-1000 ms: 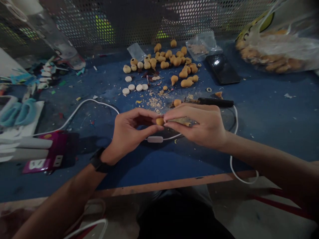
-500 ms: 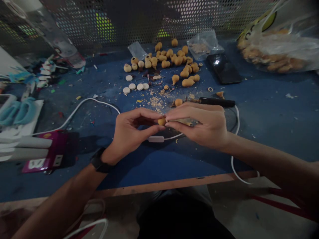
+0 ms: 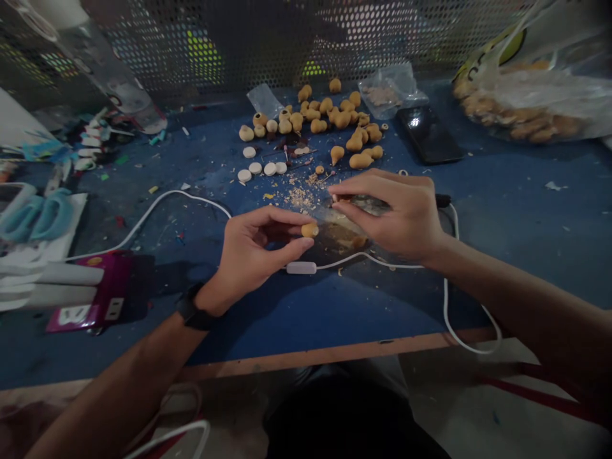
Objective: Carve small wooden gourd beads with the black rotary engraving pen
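The left hand (image 3: 253, 245) pinches a small ochre bead (image 3: 310, 230) between thumb and fingertips, while the right hand (image 3: 396, 210), fingers closed on a folded abrasive strip (image 3: 366, 205), sits just above and right of it.

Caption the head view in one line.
Left hand pinches a tan rounded bead; right hand holds a grey strip over a blue workbench.

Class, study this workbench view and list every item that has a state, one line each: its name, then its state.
tan bead, gourd-shaped, pinched between finger and thumb
left hand, closed on the bead
folded sandpaper, held, partly hidden
right hand, pinching the sandpaper
white cable, lying slack on the bench
phone, lying flat, screen dark
clear plastic bag, full of tan pieces
teal-handled scissors, lying on white card
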`<state>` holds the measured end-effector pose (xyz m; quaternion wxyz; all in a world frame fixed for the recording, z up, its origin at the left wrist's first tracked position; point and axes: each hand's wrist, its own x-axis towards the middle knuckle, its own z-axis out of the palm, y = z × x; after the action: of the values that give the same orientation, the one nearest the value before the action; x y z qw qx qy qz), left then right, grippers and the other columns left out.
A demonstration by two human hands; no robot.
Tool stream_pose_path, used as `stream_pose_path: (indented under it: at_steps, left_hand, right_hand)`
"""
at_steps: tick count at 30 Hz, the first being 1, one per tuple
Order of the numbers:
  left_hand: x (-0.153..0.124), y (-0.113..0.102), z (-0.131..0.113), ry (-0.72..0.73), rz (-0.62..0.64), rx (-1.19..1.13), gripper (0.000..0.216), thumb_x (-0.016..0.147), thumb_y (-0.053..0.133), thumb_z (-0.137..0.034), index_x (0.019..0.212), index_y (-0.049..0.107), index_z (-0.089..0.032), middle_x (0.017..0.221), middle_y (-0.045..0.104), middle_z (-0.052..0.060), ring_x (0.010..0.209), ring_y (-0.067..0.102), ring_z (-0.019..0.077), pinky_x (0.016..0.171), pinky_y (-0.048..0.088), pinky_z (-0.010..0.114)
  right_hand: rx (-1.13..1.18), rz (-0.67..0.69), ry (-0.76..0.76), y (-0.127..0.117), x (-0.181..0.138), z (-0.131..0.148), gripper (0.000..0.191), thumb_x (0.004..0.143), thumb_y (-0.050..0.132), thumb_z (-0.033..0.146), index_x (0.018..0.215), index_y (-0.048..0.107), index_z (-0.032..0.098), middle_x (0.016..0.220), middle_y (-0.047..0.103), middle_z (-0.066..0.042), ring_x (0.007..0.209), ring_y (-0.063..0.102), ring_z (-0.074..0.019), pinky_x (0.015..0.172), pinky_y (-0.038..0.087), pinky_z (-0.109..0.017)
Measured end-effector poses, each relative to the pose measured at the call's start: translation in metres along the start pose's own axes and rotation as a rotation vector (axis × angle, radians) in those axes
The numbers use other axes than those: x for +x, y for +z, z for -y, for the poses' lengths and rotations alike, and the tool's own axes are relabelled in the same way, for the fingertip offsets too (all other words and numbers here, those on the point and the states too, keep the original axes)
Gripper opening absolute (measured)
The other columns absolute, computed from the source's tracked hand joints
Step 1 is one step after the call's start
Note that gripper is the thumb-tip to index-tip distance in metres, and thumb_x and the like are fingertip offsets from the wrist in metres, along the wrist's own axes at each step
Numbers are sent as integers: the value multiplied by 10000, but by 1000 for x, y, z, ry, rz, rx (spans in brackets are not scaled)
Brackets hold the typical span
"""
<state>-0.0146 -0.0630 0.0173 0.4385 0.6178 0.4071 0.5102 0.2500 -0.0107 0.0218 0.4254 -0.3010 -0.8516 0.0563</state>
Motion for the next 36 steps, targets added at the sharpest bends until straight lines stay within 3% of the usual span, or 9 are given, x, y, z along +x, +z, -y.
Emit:
stream_pose_path:
  at_steps: [3, 10, 12, 15, 22, 27, 31, 34, 36]
  left_hand:
    - [1, -1, 0, -7, 10, -26, 243, 814, 1052, -236, 1037, 955, -218, 986, 953, 64, 869, 919, 229, 807, 784, 301]
    - [11, -11, 7, -103, -69, -164, 314, 822, 1069, -359, 1088, 961, -232, 1005, 955, 74, 976, 937, 283, 847, 781, 359]
    - [15, -13, 8, -142, -95, -247, 291, 849, 1050, -377, 1093, 963, -246, 998, 953, 67, 996, 936, 278, 840, 771, 351]
    - [18, -15, 7, -191, -106, -333, 291, 832, 1055, -390, 1073, 964, -256, 964, 947, 59, 986, 932, 263, 823, 747, 322]
    - [20, -18, 8, -227, -110, -369, 346, 828, 1053, -485, 1057, 953, -245, 991, 948, 80, 966, 931, 254, 778, 718, 290]
    - [22, -22, 11, -240, -119, -321, 404, 791, 1058, -549, 1028, 930, -248, 997, 948, 89, 1011, 936, 287, 772, 730, 321]
    - [23, -22, 11, -258, -134, -284, 445, 790, 1041, -588, 1025, 912, -233, 1025, 950, 111, 1051, 939, 313, 774, 734, 332]
    - [23, -22, 11, -269, -146, -262, 479, 761, 1055, -617, 1003, 905, -233, 1017, 947, 110, 1040, 936, 302, 759, 722, 316]
    - [24, -22, 13, -272, -159, -247, 501, 738, 1072, -631, 985, 899, -231, 1005, 944, 100, 993, 931, 279, 751, 710, 305]
  right_hand:
    - [-22, 102, 37, 3, 5, -14, 138, 1156, 751, 312, 1204, 880, 299, 1184, 927, -36, 1087, 882, -276, 930, 688, -426]
    - [-105, 309, 131, 22, 28, -31, 182, 1117, 733, 346, 1117, 865, 220, 1000, 894, -46, 919, 824, -232, 849, 554, -357]
    - [-291, 448, 154, 32, 37, -35, 204, 1144, 670, 334, 1160, 850, 239, 1058, 890, -49, 978, 796, -238, 870, 508, -362]
    - [-385, 508, 129, 47, 49, -41, 228, 1158, 653, 345, 1063, 834, 245, 984, 853, -74, 937, 744, -266, 804, 430, -373]
    - [-408, 536, 34, 66, 62, -42, 224, 1144, 654, 210, 973, 797, 228, 950, 798, -93, 1003, 695, -279, 860, 475, -402]
    - [-350, 504, -24, 59, 55, -35, 285, 1119, 618, 119, 912, 796, 201, 1007, 780, -112, 1064, 661, -283, 937, 535, -440]
    - [-269, 470, -106, 39, 34, -12, 379, 1085, 498, 27, 1138, 842, 177, 1056, 814, -123, 1011, 680, -280, 929, 568, -457]
    - [-174, 482, -205, 25, 12, 14, 334, 1119, 558, 109, 1284, 837, 190, 1239, 847, -137, 1125, 742, -280, 973, 605, -432]
    - [-70, 439, -261, 22, -2, 30, 367, 1155, 524, 130, 1387, 805, 172, 1235, 853, -140, 1115, 767, -268, 975, 620, -419]
